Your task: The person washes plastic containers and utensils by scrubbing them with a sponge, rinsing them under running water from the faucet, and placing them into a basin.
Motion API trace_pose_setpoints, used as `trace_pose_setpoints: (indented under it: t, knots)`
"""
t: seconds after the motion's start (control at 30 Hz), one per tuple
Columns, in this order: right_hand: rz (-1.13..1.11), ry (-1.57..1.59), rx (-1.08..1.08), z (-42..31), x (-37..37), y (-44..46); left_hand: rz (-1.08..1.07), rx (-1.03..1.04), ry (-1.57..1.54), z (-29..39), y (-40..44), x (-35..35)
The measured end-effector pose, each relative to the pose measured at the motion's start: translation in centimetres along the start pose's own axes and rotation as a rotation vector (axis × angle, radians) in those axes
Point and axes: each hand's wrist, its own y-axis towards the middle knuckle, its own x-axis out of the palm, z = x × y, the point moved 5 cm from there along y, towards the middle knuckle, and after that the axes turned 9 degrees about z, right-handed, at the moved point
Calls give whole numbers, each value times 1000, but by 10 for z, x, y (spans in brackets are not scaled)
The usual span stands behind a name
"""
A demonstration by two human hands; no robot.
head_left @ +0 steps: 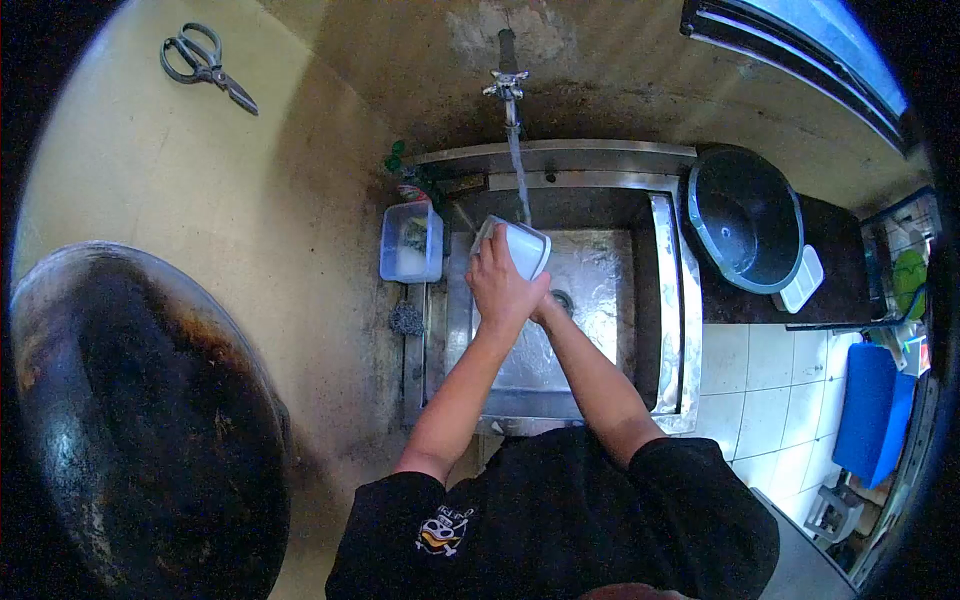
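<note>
A white plastic container (pixel 528 250) is tilted over the metal sink (pixel 600 370), close to the stream of water (pixel 520 180) that runs from the tap (pixel 508 88). My left hand (pixel 500 278) lies across the container's side, its fingers pressed on it. Lower down, my right hand (pixel 545 306) is at the container's underside; its fingers are mostly hidden behind the container and my left hand. The sink drain (pixel 562 300) shows just right of my right hand.
Left of the sink are a clear plastic box (pixel 411 243) and a scouring pad (pixel 406 319). A dark basin (pixel 745 220) and a white tray (pixel 801 280) sit at the right. A large blackened wok (pixel 150 430) fills the lower left; scissors (pixel 208 68) are at upper left.
</note>
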Motion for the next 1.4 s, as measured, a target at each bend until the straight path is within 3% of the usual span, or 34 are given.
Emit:
trace_pose_setpoints:
  t: [0.4, 0.5, 0.57, 0.6, 0.67, 0.7, 0.77, 0.8, 0.93, 1.03, 1.17, 1.27, 1.33, 1.4]
  knots:
    - [16, -198, -35, -42, -7, 9, 13, 47, 40, 16, 1, 1]
    - [19, -259, -47, -54, -5, 9, 182, -54, -296, -30, 10, 10]
    - [77, -632, -382, -75, -4, 17, 197, -366, -622, -80, 7, 36]
    - [57, -664, -446, -77, -4, 24, 198, -530, -792, -111, 0, 59]
    - [41, -644, -241, -78, -14, 39, 148, -797, -1114, -155, -14, 97]
    - [111, -867, -184, -99, -18, 37, 94, -898, -1265, -167, -21, 109]
    - [37, -504, -58, -114, -20, 46, 73, -898, -1303, -178, -31, 124]
    - [-111, -193, 158, -115, -18, 58, 116, -939, -1349, -178, -35, 129]
    - [-123, -33, 200, -141, 11, 76, 110, -929, -1465, -168, -38, 128]
    - [-285, 251, 284, -143, 32, 88, 80, -970, -1555, -172, -41, 133]
    - [-385, 321, 329, -141, 41, 103, 7, -1052, -1690, -171, -41, 131]
    - [-111, 75, 209, -163, 35, 101, -59, -1052, -1737, -166, -36, 127]
    - [162, -199, -110, -197, 24, 109, -61, -1095, -1723, -170, -34, 133]
    - [354, -392, -622, -261, 20, 92, -56, -1136, -1712, -173, -31, 136]
